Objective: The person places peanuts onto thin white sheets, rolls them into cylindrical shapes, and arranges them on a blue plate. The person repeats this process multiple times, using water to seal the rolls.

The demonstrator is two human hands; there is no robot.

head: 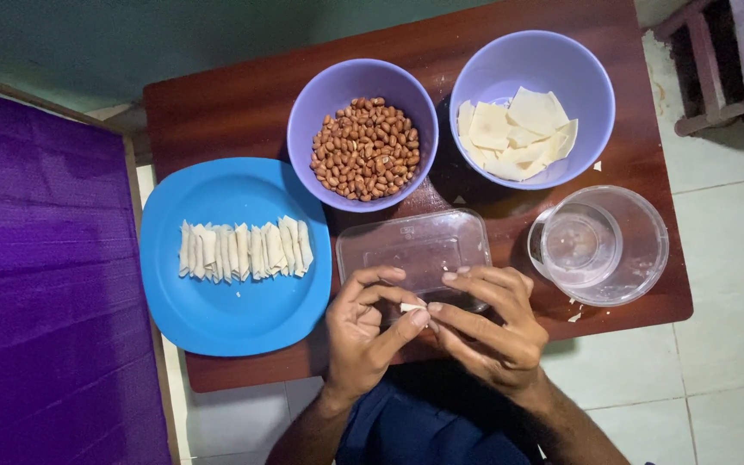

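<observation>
My left hand (363,331) and my right hand (488,323) meet at the table's front edge, fingertips pinched together on a small piece of pale dough wrapper (412,307). Most of the wrapper is hidden by my fingers. Just behind my hands lies a clear plastic lid (415,250). To the left, a blue plate (217,314) carries a row of several folded dough pieces (244,251). Behind are a purple bowl of peanuts (363,148) and a purple bowl of flat dough squares (517,133).
A clear round container with a small clear cup inside (600,245) stands at the right of the brown wooden table (234,95). A purple cloth surface (40,284) lies to the left. White floor tiles and a wooden frame (703,77) are at the right.
</observation>
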